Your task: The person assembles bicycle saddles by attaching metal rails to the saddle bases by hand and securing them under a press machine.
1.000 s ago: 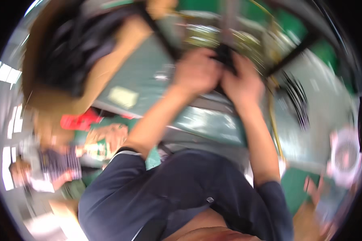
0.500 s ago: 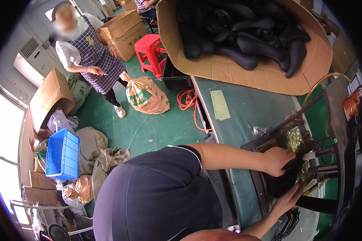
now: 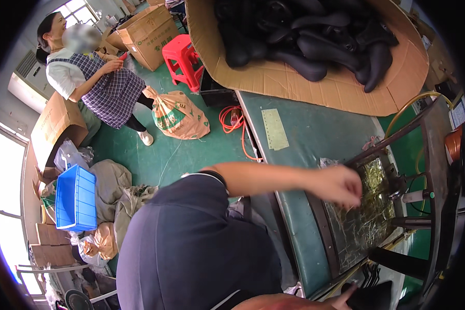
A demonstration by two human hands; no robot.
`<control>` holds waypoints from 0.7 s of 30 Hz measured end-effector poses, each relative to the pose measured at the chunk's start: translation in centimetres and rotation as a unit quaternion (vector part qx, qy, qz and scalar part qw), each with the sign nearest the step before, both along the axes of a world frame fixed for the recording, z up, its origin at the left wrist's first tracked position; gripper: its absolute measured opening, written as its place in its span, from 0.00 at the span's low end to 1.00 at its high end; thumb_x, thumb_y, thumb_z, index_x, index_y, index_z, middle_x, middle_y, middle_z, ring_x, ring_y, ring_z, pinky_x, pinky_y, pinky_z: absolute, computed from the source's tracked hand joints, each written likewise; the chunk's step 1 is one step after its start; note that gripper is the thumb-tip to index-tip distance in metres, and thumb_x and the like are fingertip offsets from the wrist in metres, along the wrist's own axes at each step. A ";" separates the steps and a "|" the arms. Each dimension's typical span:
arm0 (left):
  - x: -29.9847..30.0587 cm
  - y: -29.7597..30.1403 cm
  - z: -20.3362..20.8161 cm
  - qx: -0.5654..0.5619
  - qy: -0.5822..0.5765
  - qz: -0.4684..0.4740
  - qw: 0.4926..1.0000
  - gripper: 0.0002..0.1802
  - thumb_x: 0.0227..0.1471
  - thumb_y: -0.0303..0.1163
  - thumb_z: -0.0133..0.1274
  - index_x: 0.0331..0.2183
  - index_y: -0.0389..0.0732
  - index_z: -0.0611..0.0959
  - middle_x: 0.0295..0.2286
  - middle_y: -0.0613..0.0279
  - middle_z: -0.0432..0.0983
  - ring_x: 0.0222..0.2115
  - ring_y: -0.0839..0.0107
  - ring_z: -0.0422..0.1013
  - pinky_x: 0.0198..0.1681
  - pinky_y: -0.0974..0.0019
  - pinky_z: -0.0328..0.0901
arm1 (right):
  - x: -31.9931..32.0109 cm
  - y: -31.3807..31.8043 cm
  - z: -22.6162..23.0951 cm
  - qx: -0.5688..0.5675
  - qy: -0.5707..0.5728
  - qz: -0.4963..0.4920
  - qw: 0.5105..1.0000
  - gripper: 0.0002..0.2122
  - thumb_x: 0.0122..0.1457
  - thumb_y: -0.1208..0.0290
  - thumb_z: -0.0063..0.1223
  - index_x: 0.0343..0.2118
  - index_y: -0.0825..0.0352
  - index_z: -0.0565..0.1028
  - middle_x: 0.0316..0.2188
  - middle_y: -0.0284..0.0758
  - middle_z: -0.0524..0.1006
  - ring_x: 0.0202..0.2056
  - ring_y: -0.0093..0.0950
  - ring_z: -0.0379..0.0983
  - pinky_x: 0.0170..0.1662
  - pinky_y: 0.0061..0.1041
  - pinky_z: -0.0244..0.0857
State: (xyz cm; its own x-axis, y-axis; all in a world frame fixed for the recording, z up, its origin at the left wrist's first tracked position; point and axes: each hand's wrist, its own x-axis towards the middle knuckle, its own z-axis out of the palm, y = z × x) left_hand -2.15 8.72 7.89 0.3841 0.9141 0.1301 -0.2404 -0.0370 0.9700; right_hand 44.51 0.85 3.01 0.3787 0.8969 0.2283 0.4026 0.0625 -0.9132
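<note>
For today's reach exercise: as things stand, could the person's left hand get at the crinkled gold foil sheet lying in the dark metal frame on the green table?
Probably yes. The left hand already hovers at the crinkled gold foil sheet's near edge, fingers curled down toward it, with nothing between them. Actual contact cannot be told.
</note>
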 end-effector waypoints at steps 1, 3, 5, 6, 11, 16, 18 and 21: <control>-2.2 0.8 -1.9 0.041 0.025 0.076 0.996 0.11 0.65 0.33 0.63 0.43 0.36 0.84 0.35 0.58 0.87 0.36 0.74 0.83 0.39 0.68 0.78 | 1.7 0.6 0.6 0.021 0.022 -0.032 0.999 0.33 0.67 0.62 0.63 0.71 0.72 0.66 0.69 0.45 0.69 0.64 0.38 0.70 0.68 0.43 0.64; -5.7 2.2 -2.5 0.095 0.098 0.197 0.971 0.07 0.63 0.30 0.63 0.39 0.38 0.85 0.33 0.61 0.86 0.34 0.76 0.82 0.39 0.68 0.76 | 4.6 2.0 1.7 0.059 0.070 -0.100 0.991 0.32 0.67 0.63 0.63 0.70 0.72 0.68 0.69 0.44 0.70 0.62 0.37 0.72 0.68 0.42 0.64; -9.0 2.5 -2.0 0.135 0.166 0.294 0.932 0.05 0.61 0.29 0.63 0.38 0.38 0.86 0.32 0.64 0.85 0.33 0.78 0.79 0.39 0.68 0.75 | 8.0 2.2 4.4 0.094 0.102 -0.172 0.975 0.31 0.67 0.64 0.64 0.69 0.72 0.70 0.68 0.43 0.71 0.60 0.36 0.75 0.67 0.41 0.65; -9.7 3.0 -2.3 0.159 0.186 0.335 0.910 0.05 0.60 0.29 0.63 0.37 0.38 0.86 0.32 0.65 0.85 0.33 0.78 0.78 0.39 0.67 0.74 | 9.4 4.0 7.2 0.034 0.283 -0.157 0.946 0.28 0.69 0.61 0.63 0.67 0.73 0.72 0.68 0.44 0.72 0.61 0.37 0.74 0.68 0.42 0.65; -15.7 5.7 -3.2 0.152 0.351 0.483 0.787 0.13 0.61 0.35 0.65 0.45 0.38 0.86 0.41 0.56 0.86 0.38 0.69 0.81 0.45 0.63 0.76 | 11.8 6.7 4.9 -0.071 -0.043 -0.099 0.992 0.32 0.70 0.60 0.62 0.69 0.77 0.67 0.70 0.51 0.69 0.69 0.43 0.67 0.72 0.41 0.61; -25.4 8.8 -5.0 0.209 0.499 0.525 0.657 0.24 0.52 0.36 0.66 0.50 0.39 0.82 0.50 0.45 0.78 0.56 0.45 0.72 0.61 0.48 0.68 | 8.9 -1.2 -0.5 -0.185 -0.440 -0.090 0.874 0.32 0.70 0.54 0.62 0.67 0.75 0.71 0.67 0.56 0.70 0.67 0.51 0.68 0.70 0.42 0.61; -27.6 12.0 -5.1 0.214 0.498 0.566 0.621 0.28 0.52 0.40 0.67 0.50 0.34 0.80 0.50 0.41 0.77 0.55 0.44 0.73 0.61 0.48 0.69 | 5.8 -3.3 0.9 -0.189 -0.319 -0.100 0.923 0.32 0.70 0.55 0.62 0.67 0.75 0.70 0.67 0.56 0.70 0.67 0.53 0.67 0.69 0.42 0.62; -29.1 18.3 -0.9 0.105 0.417 0.635 0.642 0.40 0.54 0.51 0.69 0.57 0.30 0.78 0.56 0.36 0.76 0.58 0.47 0.73 0.63 0.53 0.68 | 5.0 -5.9 0.9 -0.102 -0.433 -0.078 0.892 0.27 0.67 0.64 0.64 0.65 0.72 0.72 0.62 0.54 0.74 0.62 0.53 0.72 0.65 0.43 0.66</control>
